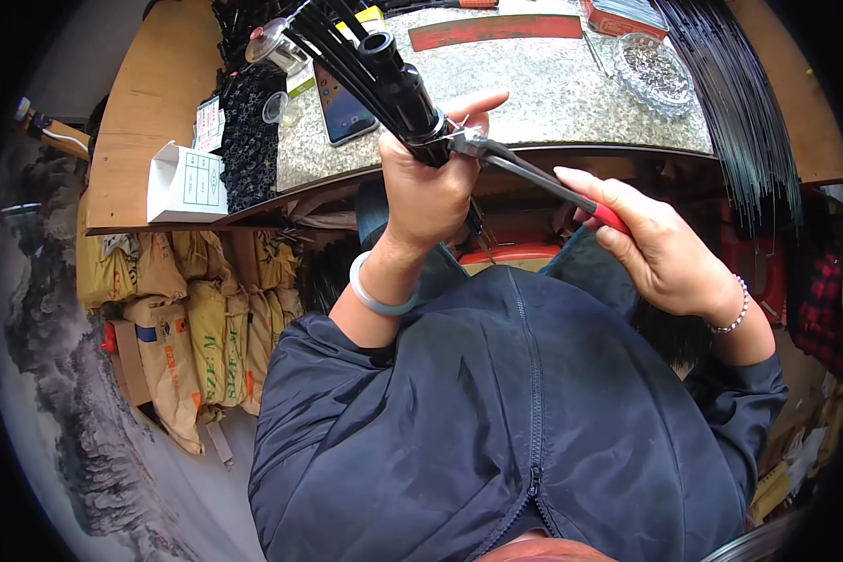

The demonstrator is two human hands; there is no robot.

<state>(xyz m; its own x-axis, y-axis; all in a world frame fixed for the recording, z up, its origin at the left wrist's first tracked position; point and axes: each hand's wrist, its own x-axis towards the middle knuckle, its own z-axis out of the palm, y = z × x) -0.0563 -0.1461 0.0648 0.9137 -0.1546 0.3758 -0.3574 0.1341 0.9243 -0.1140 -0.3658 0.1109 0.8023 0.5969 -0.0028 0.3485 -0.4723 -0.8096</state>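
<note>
Upright in my left hand is a black umbrella frame, with a thick tube and several thin black ribs fanning up and to the left. The fingers wrap round its lower part, while one finger points out to the right. In my right hand, pliers with a dark shank and red grip reach across to the left. Their jaws meet the frame just above my left fist, where a thin silvery wire sticks out. Whether the jaws are closed on the wire is too small to tell.
On the speckled worktop lie a phone, a red strip and a glass bowl of small metal pieces. Long dark rods hang over the right edge. Black parts and a white box stand left; sacks below.
</note>
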